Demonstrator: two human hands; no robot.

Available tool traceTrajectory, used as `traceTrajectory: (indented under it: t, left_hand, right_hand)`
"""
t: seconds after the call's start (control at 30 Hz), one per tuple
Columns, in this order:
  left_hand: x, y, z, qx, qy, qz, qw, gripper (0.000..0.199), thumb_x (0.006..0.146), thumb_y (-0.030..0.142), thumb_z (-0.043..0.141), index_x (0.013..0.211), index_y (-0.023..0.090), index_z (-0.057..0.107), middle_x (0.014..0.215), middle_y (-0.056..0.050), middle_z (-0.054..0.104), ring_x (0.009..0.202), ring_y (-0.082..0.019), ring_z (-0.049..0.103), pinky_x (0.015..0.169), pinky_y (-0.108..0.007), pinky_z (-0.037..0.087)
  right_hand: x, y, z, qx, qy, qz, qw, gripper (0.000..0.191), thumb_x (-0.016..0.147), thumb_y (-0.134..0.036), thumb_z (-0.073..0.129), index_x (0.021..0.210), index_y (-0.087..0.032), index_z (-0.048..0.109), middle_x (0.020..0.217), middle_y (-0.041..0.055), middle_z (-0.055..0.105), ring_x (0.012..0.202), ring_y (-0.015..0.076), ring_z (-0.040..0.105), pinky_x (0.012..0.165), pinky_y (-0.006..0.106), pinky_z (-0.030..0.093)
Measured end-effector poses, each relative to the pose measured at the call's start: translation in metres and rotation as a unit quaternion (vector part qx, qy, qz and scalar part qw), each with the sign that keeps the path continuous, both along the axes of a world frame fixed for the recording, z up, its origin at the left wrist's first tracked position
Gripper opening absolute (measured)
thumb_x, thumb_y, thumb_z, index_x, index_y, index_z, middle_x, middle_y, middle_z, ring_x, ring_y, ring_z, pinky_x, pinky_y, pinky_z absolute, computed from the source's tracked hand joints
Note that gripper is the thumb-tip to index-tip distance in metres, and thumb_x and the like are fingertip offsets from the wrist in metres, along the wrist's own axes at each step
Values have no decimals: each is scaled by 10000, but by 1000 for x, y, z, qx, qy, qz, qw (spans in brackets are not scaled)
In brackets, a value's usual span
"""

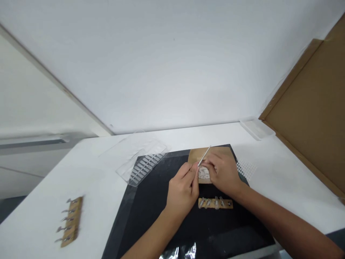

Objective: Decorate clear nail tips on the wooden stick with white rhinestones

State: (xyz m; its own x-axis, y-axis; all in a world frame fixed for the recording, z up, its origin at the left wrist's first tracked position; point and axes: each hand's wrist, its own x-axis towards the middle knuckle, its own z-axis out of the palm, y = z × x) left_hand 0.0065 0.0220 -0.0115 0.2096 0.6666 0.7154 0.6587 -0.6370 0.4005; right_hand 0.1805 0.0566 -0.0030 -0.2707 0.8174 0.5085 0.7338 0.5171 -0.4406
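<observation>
A thin white stick (204, 155) slants up from the fingertips of my left hand (183, 184), which is closed on its lower end. My right hand (223, 172) is close beside it, fingers bent and pinched together near the stick; what they hold, if anything, is hidden. Beneath both hands lies a brown paper sheet (194, 155) with a patch of white flaky bits (204, 173) on it. Nearer to me, a wooden strip (228, 204) carries several clear nail-tip-like pieces (216, 203) in a row. Strip and paper both rest on a black mat (159, 201).
At left lies another wooden strip (72, 223) with several metal clips. A clear plastic case of nail-shaped tips (145, 166) overlaps the mat's back left corner. White dots on a sheet (247, 169) lie at right, a clear tray (257, 128) behind. Cardboard (309, 108) stands along the right.
</observation>
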Motion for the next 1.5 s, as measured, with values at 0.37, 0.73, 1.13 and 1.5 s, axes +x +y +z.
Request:
traceTrajectory:
  t: [0.37, 0.73, 1.13, 1.5]
  left_hand:
    - [1, 0, 2, 3, -6, 17, 1000, 214, 1046, 95, 543, 1121, 140, 738, 855, -51, 662, 756, -149, 655, 713, -254, 557]
    - [2, 1, 0, -6, -11, 4, 1000, 235, 1039, 83, 538, 1119, 139, 751, 863, -60, 676, 778, -165, 665, 739, -274, 566]
    - [0, 0, 1, -8, -6, 6, 1000, 235, 1051, 113, 527, 1127, 143, 747, 856, -55, 664, 762, -158, 664, 726, -267, 568]
    - [0, -1, 5, -6, 2, 13, 1000, 235, 1060, 123, 516, 1111, 155, 743, 839, -49, 644, 737, -148, 639, 693, -253, 563]
  right_hand:
    - [1, 4, 2, 13, 28, -20, 999, 224, 1009, -222, 604, 785, -219, 583, 813, 25, 679, 766, 189, 594, 720, 307, 379]
    - [0, 0, 4, -2, 11, -7, 1000, 262, 1018, -246, 599, 758, -223, 575, 787, 18, 672, 742, 191, 578, 705, 328, 357]
    - [0, 1, 9, 16, 3, -19, 1000, 230, 1012, -213, 603, 783, -221, 608, 795, 19, 687, 763, 194, 597, 749, 337, 369]
    - [1, -1, 17, 1, -9, 21, 1000, 256, 1018, -212, 609, 764, -224, 575, 781, 4, 686, 734, 184, 580, 726, 338, 357]
